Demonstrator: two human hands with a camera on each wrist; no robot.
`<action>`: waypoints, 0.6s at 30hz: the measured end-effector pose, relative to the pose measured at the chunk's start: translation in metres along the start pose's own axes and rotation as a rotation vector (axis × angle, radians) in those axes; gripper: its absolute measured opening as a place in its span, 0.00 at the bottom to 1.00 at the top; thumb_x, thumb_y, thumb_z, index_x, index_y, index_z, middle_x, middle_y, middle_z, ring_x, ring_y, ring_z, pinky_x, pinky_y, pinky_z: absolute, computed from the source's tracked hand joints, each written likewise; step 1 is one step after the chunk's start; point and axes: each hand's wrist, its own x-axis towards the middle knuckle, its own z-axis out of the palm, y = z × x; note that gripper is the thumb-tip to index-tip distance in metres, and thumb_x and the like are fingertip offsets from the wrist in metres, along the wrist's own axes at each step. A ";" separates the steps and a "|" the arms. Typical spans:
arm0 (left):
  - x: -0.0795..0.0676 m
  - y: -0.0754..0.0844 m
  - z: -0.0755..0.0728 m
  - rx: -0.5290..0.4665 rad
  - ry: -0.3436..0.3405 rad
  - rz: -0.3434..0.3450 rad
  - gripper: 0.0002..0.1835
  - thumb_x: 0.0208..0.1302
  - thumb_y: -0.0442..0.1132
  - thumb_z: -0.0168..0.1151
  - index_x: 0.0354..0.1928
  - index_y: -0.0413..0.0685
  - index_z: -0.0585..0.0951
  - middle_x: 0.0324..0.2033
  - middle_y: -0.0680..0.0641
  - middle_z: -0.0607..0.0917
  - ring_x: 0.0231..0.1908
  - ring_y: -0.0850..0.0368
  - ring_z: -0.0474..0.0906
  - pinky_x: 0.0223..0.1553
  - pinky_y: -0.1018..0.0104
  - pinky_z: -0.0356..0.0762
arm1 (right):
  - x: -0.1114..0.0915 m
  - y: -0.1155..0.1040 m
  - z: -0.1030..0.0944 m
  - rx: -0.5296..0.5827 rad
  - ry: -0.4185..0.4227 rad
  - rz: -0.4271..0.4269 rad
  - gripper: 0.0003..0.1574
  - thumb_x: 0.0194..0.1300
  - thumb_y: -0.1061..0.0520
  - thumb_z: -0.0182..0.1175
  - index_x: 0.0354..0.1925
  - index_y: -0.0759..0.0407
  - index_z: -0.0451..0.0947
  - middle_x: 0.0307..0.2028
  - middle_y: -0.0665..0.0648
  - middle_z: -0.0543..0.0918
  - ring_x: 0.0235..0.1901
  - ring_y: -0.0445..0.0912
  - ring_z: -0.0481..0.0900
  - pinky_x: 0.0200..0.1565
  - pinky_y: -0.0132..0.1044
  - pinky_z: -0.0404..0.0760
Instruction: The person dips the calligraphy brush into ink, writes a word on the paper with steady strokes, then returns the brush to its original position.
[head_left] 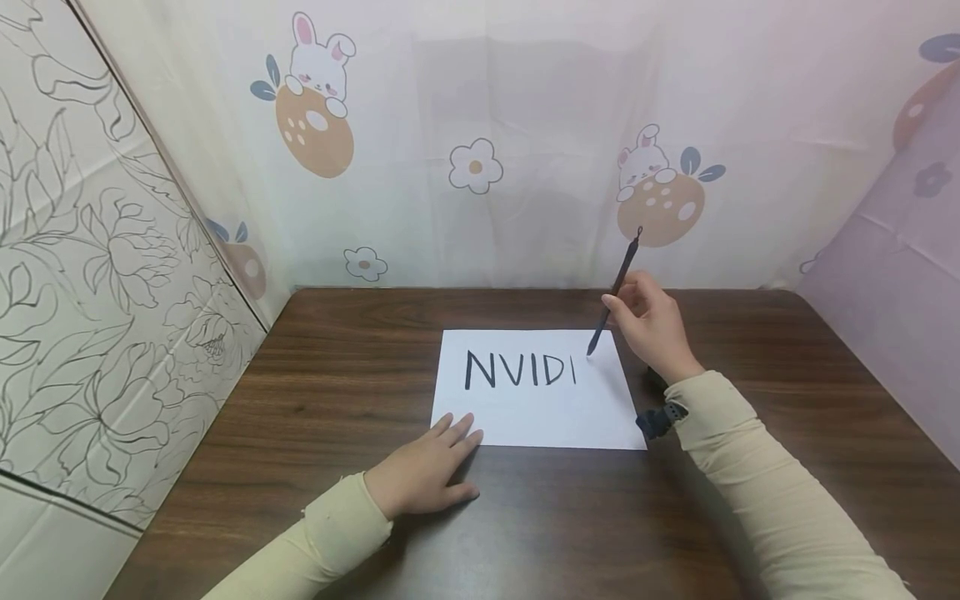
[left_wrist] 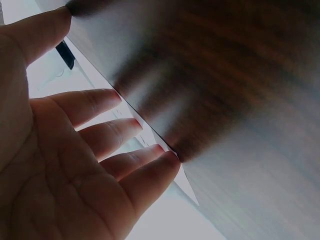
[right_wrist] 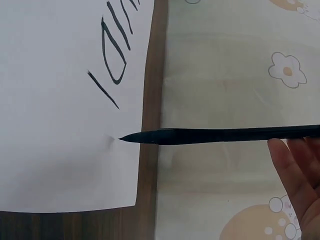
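Observation:
A white sheet of paper (head_left: 540,421) lies on the brown wooden table, with the black letters "NVIDI" (head_left: 521,370) across its upper half. My right hand (head_left: 654,323) pinches a slim black writing brush (head_left: 622,275) with a small hanging loop at its top end. In the right wrist view the pointed tip of the brush (right_wrist: 215,134) is right at the paper, beside the last stroke. At the sheet's lower left corner rests my left hand (head_left: 426,471), fingers spread and straight. The left wrist view shows its fingertips (left_wrist: 112,98) along the paper's edge.
The dark table (head_left: 315,400) extends around the sheet on all sides. Behind it hangs a pale curtain (head_left: 525,225) printed with rabbits and flowers. A flower-patterned panel (head_left: 112,250) stands along the left side. A black strapped device (head_left: 660,420) is at my right wrist.

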 end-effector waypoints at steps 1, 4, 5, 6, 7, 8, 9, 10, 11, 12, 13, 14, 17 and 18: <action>0.000 0.000 0.000 0.002 0.002 0.002 0.39 0.65 0.59 0.60 0.72 0.48 0.65 0.75 0.43 0.60 0.73 0.38 0.56 0.70 0.47 0.64 | 0.000 0.000 0.000 -0.005 0.002 0.001 0.14 0.70 0.56 0.58 0.49 0.63 0.70 0.36 0.62 0.81 0.32 0.56 0.85 0.32 0.17 0.75; 0.001 0.000 0.001 0.006 0.006 0.005 0.39 0.64 0.59 0.60 0.72 0.48 0.66 0.75 0.43 0.61 0.73 0.38 0.57 0.69 0.47 0.65 | -0.001 0.001 0.001 -0.011 0.006 0.002 0.15 0.70 0.56 0.58 0.49 0.63 0.70 0.37 0.62 0.81 0.33 0.56 0.85 0.33 0.16 0.74; 0.001 0.000 0.001 0.006 0.006 0.005 0.39 0.65 0.59 0.60 0.72 0.48 0.66 0.75 0.43 0.60 0.73 0.38 0.57 0.69 0.47 0.65 | -0.001 0.002 0.001 -0.011 0.008 0.002 0.15 0.70 0.56 0.58 0.49 0.63 0.69 0.37 0.62 0.81 0.33 0.55 0.85 0.33 0.16 0.74; 0.001 0.000 0.001 0.006 0.005 0.006 0.38 0.65 0.59 0.60 0.72 0.48 0.66 0.75 0.43 0.60 0.73 0.38 0.57 0.69 0.47 0.65 | -0.001 0.002 0.001 -0.012 0.010 0.001 0.15 0.70 0.56 0.58 0.49 0.63 0.69 0.37 0.62 0.80 0.33 0.55 0.84 0.33 0.17 0.75; 0.001 0.000 0.001 0.007 0.006 0.005 0.38 0.65 0.59 0.60 0.72 0.48 0.66 0.75 0.43 0.60 0.73 0.38 0.57 0.69 0.47 0.65 | -0.001 0.003 0.002 -0.011 0.011 -0.002 0.15 0.70 0.56 0.58 0.49 0.63 0.69 0.36 0.62 0.80 0.33 0.55 0.84 0.32 0.17 0.75; 0.001 0.000 0.001 0.008 0.006 0.005 0.38 0.65 0.59 0.60 0.72 0.49 0.66 0.75 0.43 0.60 0.73 0.38 0.57 0.69 0.47 0.65 | -0.001 0.003 0.002 -0.008 0.011 -0.005 0.14 0.70 0.57 0.58 0.49 0.63 0.69 0.36 0.61 0.80 0.32 0.55 0.84 0.32 0.18 0.75; 0.001 0.000 0.001 0.008 0.006 0.005 0.38 0.65 0.59 0.60 0.72 0.49 0.66 0.75 0.43 0.61 0.73 0.38 0.57 0.69 0.47 0.65 | -0.002 0.004 0.002 -0.006 0.011 -0.008 0.14 0.70 0.57 0.58 0.49 0.63 0.69 0.36 0.61 0.80 0.32 0.54 0.84 0.32 0.18 0.76; 0.001 0.000 0.001 0.007 0.005 0.004 0.38 0.65 0.59 0.60 0.72 0.49 0.66 0.75 0.43 0.61 0.73 0.38 0.57 0.69 0.47 0.65 | -0.002 0.005 0.003 -0.004 0.010 -0.011 0.14 0.70 0.57 0.58 0.49 0.63 0.69 0.36 0.61 0.80 0.32 0.54 0.84 0.32 0.19 0.76; 0.001 0.000 0.000 0.007 0.005 0.003 0.38 0.65 0.59 0.60 0.72 0.49 0.66 0.75 0.43 0.61 0.73 0.38 0.57 0.69 0.47 0.65 | -0.002 0.005 0.003 -0.002 0.010 -0.013 0.14 0.70 0.57 0.59 0.49 0.62 0.69 0.36 0.61 0.80 0.32 0.54 0.84 0.31 0.19 0.76; 0.001 0.000 0.000 0.007 0.005 0.001 0.38 0.65 0.59 0.60 0.72 0.49 0.66 0.75 0.43 0.61 0.73 0.38 0.57 0.69 0.47 0.65 | -0.003 0.006 0.003 0.002 0.009 -0.016 0.14 0.70 0.57 0.59 0.49 0.62 0.69 0.35 0.61 0.81 0.32 0.54 0.84 0.31 0.20 0.76; 0.001 0.000 0.000 0.005 0.004 0.000 0.38 0.64 0.59 0.60 0.72 0.49 0.66 0.75 0.44 0.61 0.73 0.38 0.57 0.69 0.47 0.65 | -0.003 0.006 0.004 0.005 0.007 -0.017 0.14 0.70 0.58 0.59 0.49 0.62 0.69 0.35 0.61 0.81 0.32 0.54 0.84 0.31 0.20 0.76; 0.001 0.000 0.000 0.004 0.004 -0.001 0.38 0.64 0.59 0.60 0.72 0.49 0.66 0.75 0.44 0.61 0.73 0.38 0.57 0.69 0.47 0.65 | -0.003 0.007 0.004 0.007 0.006 -0.018 0.14 0.70 0.58 0.59 0.49 0.62 0.70 0.36 0.61 0.81 0.33 0.54 0.84 0.31 0.21 0.76; 0.001 0.000 0.000 0.003 0.005 -0.002 0.39 0.64 0.59 0.60 0.72 0.49 0.66 0.75 0.44 0.61 0.73 0.38 0.57 0.69 0.47 0.65 | -0.004 0.007 0.005 0.011 0.004 -0.021 0.14 0.70 0.57 0.59 0.50 0.61 0.70 0.36 0.62 0.81 0.33 0.55 0.84 0.32 0.22 0.76; 0.001 0.000 0.000 0.002 0.005 -0.002 0.39 0.64 0.59 0.60 0.72 0.49 0.66 0.75 0.44 0.61 0.73 0.38 0.57 0.69 0.47 0.65 | -0.004 0.008 0.005 0.011 0.004 -0.023 0.14 0.70 0.57 0.59 0.50 0.61 0.70 0.36 0.62 0.81 0.34 0.55 0.84 0.32 0.22 0.76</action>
